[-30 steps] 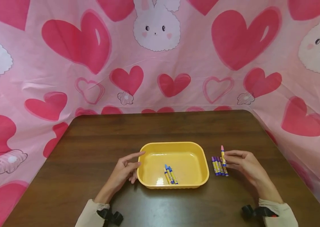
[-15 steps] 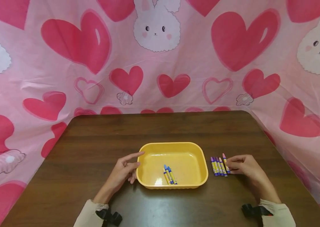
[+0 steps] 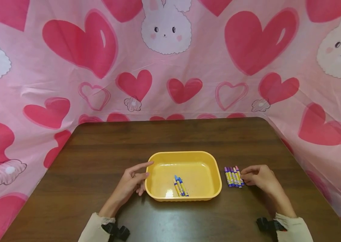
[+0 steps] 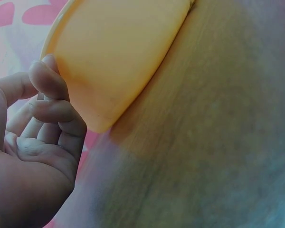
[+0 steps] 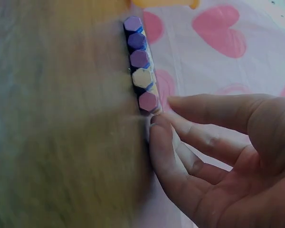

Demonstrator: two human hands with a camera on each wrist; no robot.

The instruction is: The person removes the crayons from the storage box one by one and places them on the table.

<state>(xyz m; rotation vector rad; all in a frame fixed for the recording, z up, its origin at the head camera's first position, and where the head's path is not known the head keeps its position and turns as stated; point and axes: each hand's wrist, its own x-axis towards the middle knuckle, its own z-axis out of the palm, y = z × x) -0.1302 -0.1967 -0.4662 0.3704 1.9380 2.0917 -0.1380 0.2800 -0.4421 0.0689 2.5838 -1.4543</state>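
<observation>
Both angled inward — left hand (image 3: 132,181), fingers (image 3: 140,166) apart, touching tray (image 3: 202,179); right hand (image 3: 263,178) at pink crayon (image 5: 147,101) — finger grip unclear.

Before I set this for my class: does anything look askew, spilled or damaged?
Nothing looks spilled or damaged. Slightly askew: three yellow-wrapped crayons slant in the yellow plastic tray, unlike the neat row of five yellow-and-blue crayons.

This looks like a small staged booth for tabletop work: a dark wood-look table (image 3: 113,141) closed in at the back and both sides by creased pink cloth (image 3: 188,64), printed with hearts (image 3: 80,43) and rabbits (image 3: 166,38). Black wrist gear (image 3: 124,233) suggests a recording set. Whether a home, office or studio surrounds it, I can't tell; the cloth hides the room.
</observation>
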